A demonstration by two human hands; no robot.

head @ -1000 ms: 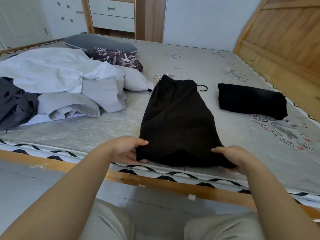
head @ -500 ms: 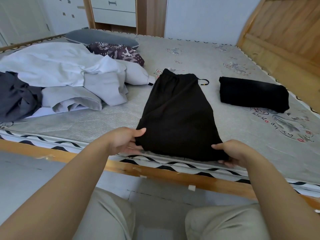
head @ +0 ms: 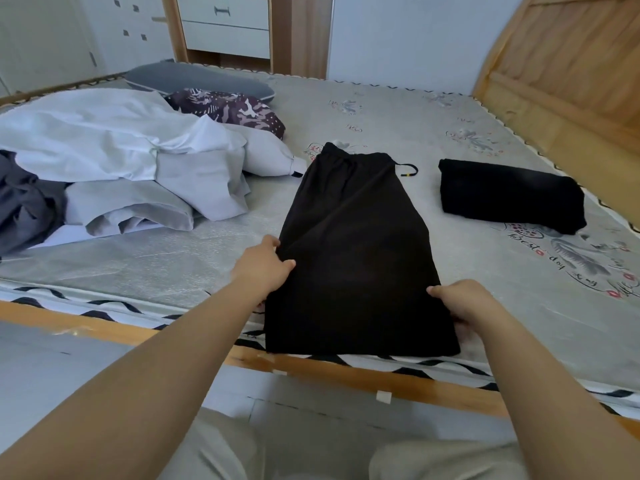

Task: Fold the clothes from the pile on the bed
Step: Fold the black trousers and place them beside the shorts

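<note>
Left hand (head: 265,268): pinching the left edge of the flat black fabric shorts (head: 353,251). Right hand (head: 465,304): gripping their right edge, thumb on top. Shorts lying lengthwise on the grey printed mattress (head: 485,271), hem overhanging its near edge. Crumpled white and grey clothes pile (head: 114,161) sitting left; folded black garment (head: 509,195) resting right.

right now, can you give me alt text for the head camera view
Two bare hands, left hand and right hand, grip the side edges of black shorts laid flat on a bed. A folded black garment lies to the right and an unfolded clothes pile to the left.
</note>
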